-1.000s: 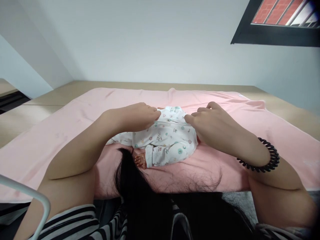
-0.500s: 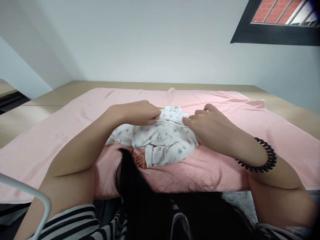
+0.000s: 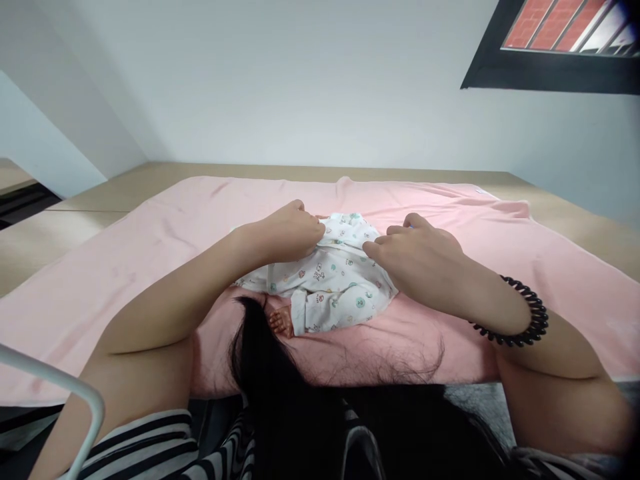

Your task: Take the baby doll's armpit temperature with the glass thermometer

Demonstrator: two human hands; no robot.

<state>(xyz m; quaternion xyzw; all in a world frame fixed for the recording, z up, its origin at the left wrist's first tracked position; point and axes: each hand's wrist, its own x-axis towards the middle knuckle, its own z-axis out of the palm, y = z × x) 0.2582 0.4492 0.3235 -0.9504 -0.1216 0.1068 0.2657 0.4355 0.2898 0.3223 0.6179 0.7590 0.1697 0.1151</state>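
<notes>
A baby doll in white baby clothes [image 3: 333,287] with small animal prints lies on a pink blanket [image 3: 165,267]. Its glossy brown hand or foot [image 3: 281,322] sticks out of the near cuff; I cannot tell which. My left hand [image 3: 293,232] is closed with its fingertips on the upper edge of the cloth, pinching it. To the right, my right hand [image 3: 417,257] has its thumb and forefinger closed on the cloth, the other fingers curled. A tiny blue spot shows by those fingers. The doll's head is not visible.
The blanket covers most of a pale wooden table [image 3: 560,190] against a white wall [image 3: 310,80]. A dark-framed window [image 3: 550,70] is at upper right. Black hair [image 3: 265,360] hangs over the near edge. A pale curved bar [image 3: 60,380] crosses the lower left.
My left hand has moved slightly right and turned, drawing the cloth with it and bunching it. My right hand has shifted only a little. The doll's near limb stays in place.
</notes>
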